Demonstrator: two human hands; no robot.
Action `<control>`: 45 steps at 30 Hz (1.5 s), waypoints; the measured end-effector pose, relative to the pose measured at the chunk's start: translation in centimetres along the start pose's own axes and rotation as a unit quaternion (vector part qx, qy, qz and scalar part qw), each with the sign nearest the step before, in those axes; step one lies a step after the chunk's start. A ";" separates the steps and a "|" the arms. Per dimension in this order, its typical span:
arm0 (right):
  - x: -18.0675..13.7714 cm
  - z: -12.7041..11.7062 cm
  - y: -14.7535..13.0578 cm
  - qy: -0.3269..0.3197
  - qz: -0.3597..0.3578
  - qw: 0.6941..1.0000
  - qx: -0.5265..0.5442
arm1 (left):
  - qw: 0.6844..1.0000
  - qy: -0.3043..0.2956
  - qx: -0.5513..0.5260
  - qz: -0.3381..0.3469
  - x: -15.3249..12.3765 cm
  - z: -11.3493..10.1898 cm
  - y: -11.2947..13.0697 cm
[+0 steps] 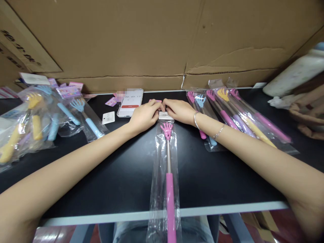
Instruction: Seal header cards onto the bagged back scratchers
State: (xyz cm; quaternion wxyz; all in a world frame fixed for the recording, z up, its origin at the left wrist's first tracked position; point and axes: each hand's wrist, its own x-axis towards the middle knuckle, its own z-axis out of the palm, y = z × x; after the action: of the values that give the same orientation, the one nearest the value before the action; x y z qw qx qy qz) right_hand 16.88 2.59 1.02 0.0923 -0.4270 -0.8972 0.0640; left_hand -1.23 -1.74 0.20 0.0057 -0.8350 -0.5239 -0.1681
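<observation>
A pink back scratcher (170, 202) with a small hand-shaped head lies in a clear plastic bag (158, 189), its handle reaching past the table's front edge. At the bag's far end is a small card (166, 115) with its white side up; a pink edge shows behind my fingers. My left hand (145, 114) is closed with its fingertips at the card's left side. From the right, my right hand (181, 110), below a bangle, pinches at the same card. The fingertips of both hands nearly meet and partly hide what they grip.
A phone (130, 103) showing a timer lies behind my left hand, near a loose white card (108, 117). Bagged back scratchers (88, 118) are piled left; several more (243, 114) lie right. A cardboard wall (152, 40) stands behind, a bottle (293, 74) at far right.
</observation>
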 end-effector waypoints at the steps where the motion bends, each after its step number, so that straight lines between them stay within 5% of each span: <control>1: 0.0 0.0 0.0 -0.001 0.001 1.000 -0.001 | 1.000 0.000 0.001 0.001 0.0 0.0 0.0; 45: 0.0 -0.1 -0.3 -0.003 0.007 1.000 -0.015 | 1.000 0.000 0.005 0.003 0.0 0.0 -0.1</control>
State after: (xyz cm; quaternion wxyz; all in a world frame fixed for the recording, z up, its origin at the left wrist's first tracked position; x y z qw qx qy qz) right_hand 16.62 2.41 1.22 0.0830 -0.4347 -0.8952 0.0521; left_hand -1.27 -1.68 0.20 0.0106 -0.8366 -0.5221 -0.1655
